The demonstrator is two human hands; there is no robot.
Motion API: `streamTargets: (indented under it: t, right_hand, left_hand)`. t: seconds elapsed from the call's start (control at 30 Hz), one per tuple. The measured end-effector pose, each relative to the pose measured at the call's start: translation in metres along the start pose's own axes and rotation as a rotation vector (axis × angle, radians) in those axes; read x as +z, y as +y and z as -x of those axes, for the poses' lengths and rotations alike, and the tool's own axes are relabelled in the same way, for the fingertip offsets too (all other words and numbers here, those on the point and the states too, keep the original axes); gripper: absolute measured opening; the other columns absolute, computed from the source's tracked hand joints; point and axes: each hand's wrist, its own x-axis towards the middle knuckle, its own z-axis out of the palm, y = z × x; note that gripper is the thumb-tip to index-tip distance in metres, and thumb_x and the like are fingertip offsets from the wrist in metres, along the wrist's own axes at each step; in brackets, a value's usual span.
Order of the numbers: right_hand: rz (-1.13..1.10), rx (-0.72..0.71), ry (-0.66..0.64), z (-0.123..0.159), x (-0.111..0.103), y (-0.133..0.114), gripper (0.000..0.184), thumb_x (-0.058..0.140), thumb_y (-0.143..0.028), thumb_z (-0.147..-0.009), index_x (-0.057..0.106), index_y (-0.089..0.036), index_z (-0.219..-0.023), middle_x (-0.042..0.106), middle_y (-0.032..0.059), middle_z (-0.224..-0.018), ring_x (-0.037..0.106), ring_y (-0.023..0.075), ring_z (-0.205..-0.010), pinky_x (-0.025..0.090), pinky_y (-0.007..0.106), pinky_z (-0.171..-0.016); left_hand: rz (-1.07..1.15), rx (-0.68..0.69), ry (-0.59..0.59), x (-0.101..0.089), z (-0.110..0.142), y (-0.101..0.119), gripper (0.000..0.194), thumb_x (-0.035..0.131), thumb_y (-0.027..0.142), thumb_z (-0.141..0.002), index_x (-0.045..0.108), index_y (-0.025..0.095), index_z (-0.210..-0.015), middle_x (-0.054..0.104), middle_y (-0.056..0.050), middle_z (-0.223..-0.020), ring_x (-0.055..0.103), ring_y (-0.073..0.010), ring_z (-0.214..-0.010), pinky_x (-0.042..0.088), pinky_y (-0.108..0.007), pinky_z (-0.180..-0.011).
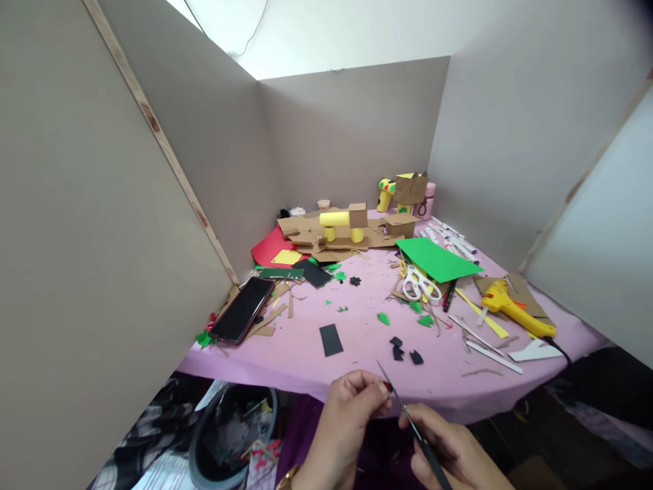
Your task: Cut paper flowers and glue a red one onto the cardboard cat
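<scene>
My left hand [357,405] is closed in a pinch above the table's near edge. A tiny dark and red bit shows at its fingertips, too small to make out. My right hand [449,442] grips black-handled scissors [414,425], their narrow blades pointing up and away beside the left fingertips. The blades look nearly together. Just beyond my hands lie several black paper scraps [398,352] and a black paper rectangle [331,339]. Green leaf-shaped paper pieces [383,318] and a black flower-shaped cutout [355,280] rest further back.
A yellow glue gun [515,309], white-handled scissors [421,284] and a green sheet [439,258] lie on the right. On the left are a phone [242,309] and cardboard strips. A yellow tube figure [337,219] stands behind. Below left is a bin [194,452].
</scene>
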Motion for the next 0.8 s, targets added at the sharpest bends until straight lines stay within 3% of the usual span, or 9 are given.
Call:
streamTargets:
  t: [0.53, 0.8]
  right_hand:
    - [0.125, -0.053, -0.013, 0.0006, -0.0066, 0.0002, 0.029, 0.056, -0.047, -0.079, 0.065, -0.021, -0.087, 0.059, -0.0014, -0.061, 0.053, 0.0151, -0.054, 0.046, 0.019, -0.052]
    - [0.049, 0.016, -0.037, 0.0011, -0.0067, -0.0002, 0.029, 0.056, -0.049, -0.079, 0.063, -0.021, -0.084, 0.051, -0.0035, -0.056, 0.051, 0.0143, -0.055, 0.045, 0.02, -0.054]
  left_hand:
    - [0.019, -0.048, -0.027, -0.0019, -0.0024, 0.0009, 0.011, 0.067, 0.02, -0.065, 0.06, 0.014, -0.059, 0.058, 0.001, -0.055, 0.051, -0.0101, -0.055, 0.037, -0.023, -0.061]
    - [0.041, -0.067, -0.038, -0.0044, -0.0072, -0.0001, 0.014, 0.071, 0.022, -0.064, 0.061, 0.013, -0.059, 0.059, 0.001, -0.054, 0.051, -0.0096, -0.054, 0.038, -0.023, -0.061]
